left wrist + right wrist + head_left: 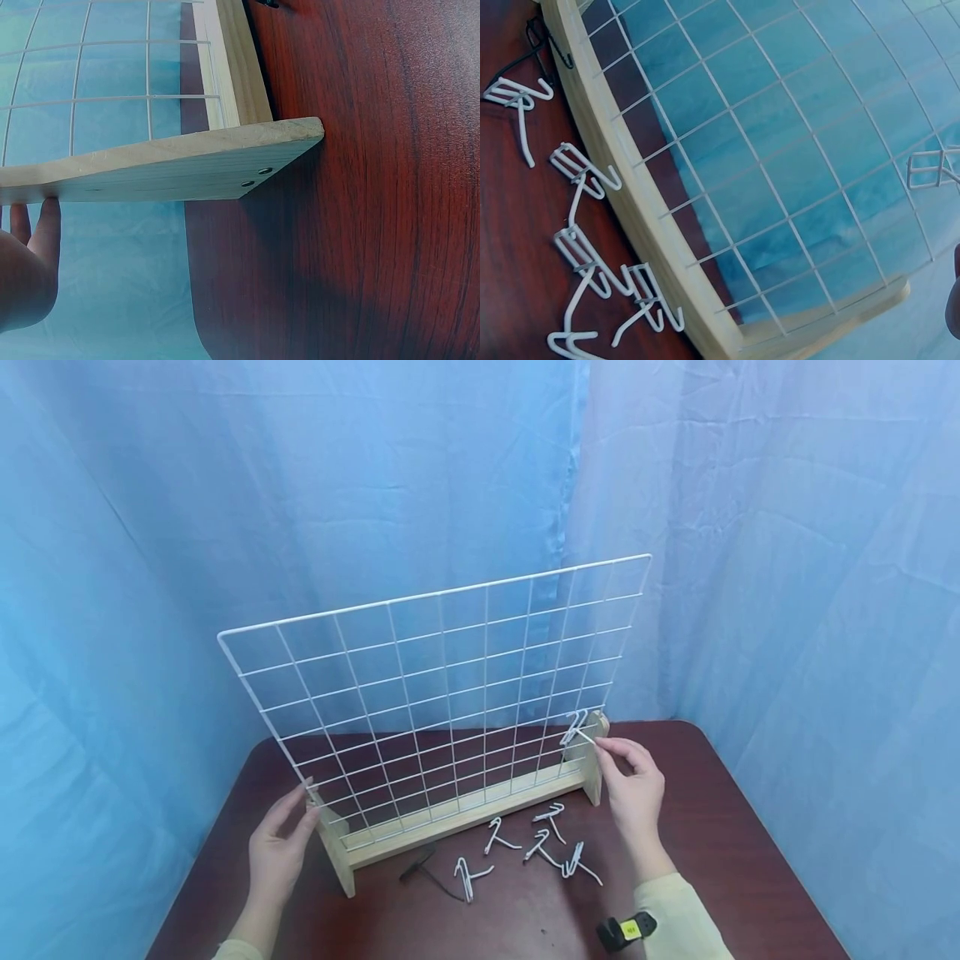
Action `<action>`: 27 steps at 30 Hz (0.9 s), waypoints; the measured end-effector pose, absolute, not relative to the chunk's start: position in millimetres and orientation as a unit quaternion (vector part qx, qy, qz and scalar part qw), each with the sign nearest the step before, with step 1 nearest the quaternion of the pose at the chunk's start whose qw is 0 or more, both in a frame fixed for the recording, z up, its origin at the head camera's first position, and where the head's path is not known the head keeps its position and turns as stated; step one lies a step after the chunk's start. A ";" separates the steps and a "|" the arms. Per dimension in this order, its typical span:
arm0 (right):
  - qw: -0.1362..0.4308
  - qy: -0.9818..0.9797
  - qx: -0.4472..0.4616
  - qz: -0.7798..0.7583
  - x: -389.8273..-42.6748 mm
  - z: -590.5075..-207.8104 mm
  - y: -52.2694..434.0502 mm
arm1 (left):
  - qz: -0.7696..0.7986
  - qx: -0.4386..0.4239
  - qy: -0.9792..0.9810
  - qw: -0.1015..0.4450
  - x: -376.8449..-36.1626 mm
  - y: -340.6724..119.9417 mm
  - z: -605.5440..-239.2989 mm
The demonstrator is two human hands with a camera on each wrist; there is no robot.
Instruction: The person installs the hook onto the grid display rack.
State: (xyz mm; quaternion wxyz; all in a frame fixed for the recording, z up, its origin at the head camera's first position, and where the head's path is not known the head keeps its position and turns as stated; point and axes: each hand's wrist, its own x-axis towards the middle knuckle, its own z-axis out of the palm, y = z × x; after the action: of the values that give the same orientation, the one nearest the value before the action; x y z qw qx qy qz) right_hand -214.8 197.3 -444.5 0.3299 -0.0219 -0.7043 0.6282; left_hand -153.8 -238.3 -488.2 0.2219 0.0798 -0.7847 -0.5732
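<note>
A white wire grid panel [442, 689] stands in a wooden base [465, 810] with an upright side piece at each end. My left hand [277, 843] holds the upper part of the left wooden side piece [335, 847], its fingertips against the outer face in the left wrist view. My right hand [633, 785] pinches the arm of a white wire hook [576, 728] between thumb and fingers. That hook's bracket overlaps the grid's lower right part, close to the right side piece [592, 764]. In the right wrist view only a fingertip edge shows beside the hook [926, 169].
Several white hooks [467, 881] lie scattered on the dark red table [712, 827] in front of the base. A black hook [422, 862] lies left of them. Blue curtains [375, 485] hang behind and at both sides of the table.
</note>
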 end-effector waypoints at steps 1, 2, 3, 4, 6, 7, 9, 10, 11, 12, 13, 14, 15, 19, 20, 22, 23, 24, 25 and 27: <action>0.331 -0.703 -0.023 0.629 -218.2 -446.5 198.1 | -0.574 0.078 -0.784 0.223 -153.7 -238.3 -488.2; 0.333 -0.703 -0.023 0.628 -220.7 -446.8 198.3 | -0.575 0.077 -0.783 0.224 -153.7 -238.3 -488.2; 0.337 -0.704 -0.023 0.624 -222.6 -446.1 198.1 | -0.576 0.076 -0.782 0.225 -153.8 -238.3 -488.3; 0.339 -0.703 -0.022 0.624 -224.4 -445.1 198.0 | -0.578 0.075 -0.781 0.226 -153.9 -238.3 -488.4; 0.346 -0.700 -0.017 0.625 -227.5 -442.5 197.3 | -0.579 0.074 -0.780 0.228 -154.0 -238.3 -488.5; 0.349 -0.697 -0.013 0.626 -229.0 -441.0 196.8 | -0.579 0.073 -0.780 0.228 -154.1 -238.2 -488.5; 0.355 -0.695 -0.008 0.625 -231.4 -437.9 195.4 | -0.576 0.073 -0.781 0.229 -154.0 -238.1 -488.4; 0.356 -0.691 -0.006 0.629 -232.8 -436.7 195.1 | -0.575 0.074 -0.782 0.230 -153.9 -238.0 -488.2; 0.358 -0.690 -0.005 0.629 -233.9 -435.5 194.7 | -0.574 0.074 -0.783 0.229 -153.7 -237.9 -487.9; 0.360 -0.690 -0.005 0.628 -234.7 -433.9 194.1 | -0.573 0.074 -0.783 0.230 -153.5 -237.7 -487.6; 0.362 -0.689 -0.004 0.628 -235.3 -432.3 193.5 | -0.572 0.073 -0.784 0.230 -153.5 -237.8 -487.5; 0.364 -0.688 -0.004 0.628 -235.4 -430.2 192.6 | -0.571 0.072 -0.784 0.230 -153.6 -237.9 -487.5; 0.366 -0.688 -0.003 0.627 -235.2 -427.9 191.8 | -0.571 0.072 -0.785 0.231 -153.8 -238.1 -487.6; 0.377 -0.692 0.003 0.615 -227.8 -409.1 184.1 | -0.568 0.070 -0.786 0.232 -154.7 -239.2 -488.9; 0.379 -0.692 0.004 0.615 -225.5 -404.0 182.2 | -0.568 0.070 -0.786 0.232 -154.9 -239.4 -489.2; 0.383 -0.691 0.006 0.613 -222.0 -394.6 178.8 | -0.571 0.071 -0.785 0.232 -154.8 -239.0 -489.2; 0.384 -0.688 0.006 0.616 -221.7 -392.4 178.2 | -0.570 0.072 -0.785 0.231 -154.5 -238.8 -489.1; 0.385 -0.684 0.008 0.619 -221.8 -390.2 177.8 | -0.570 0.073 -0.785 0.231 -154.4 -238.7 -489.0; 0.386 -0.680 0.010 0.623 -222.3 -388.3 177.5 | -0.570 0.074 -0.785 0.230 -154.4 -238.5 -489.0; 0.389 -0.672 0.014 0.630 -226.1 -388.3 178.9 | -0.570 0.075 -0.785 0.230 -154.3 -238.2 -489.1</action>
State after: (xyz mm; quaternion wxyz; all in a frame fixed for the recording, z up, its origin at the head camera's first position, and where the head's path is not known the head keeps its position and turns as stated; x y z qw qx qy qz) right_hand -226.1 178.9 -388.3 0.3885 0.0143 -0.6719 0.6303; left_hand -154.3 -238.2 -489.1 0.2297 0.0755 -0.7854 -0.5698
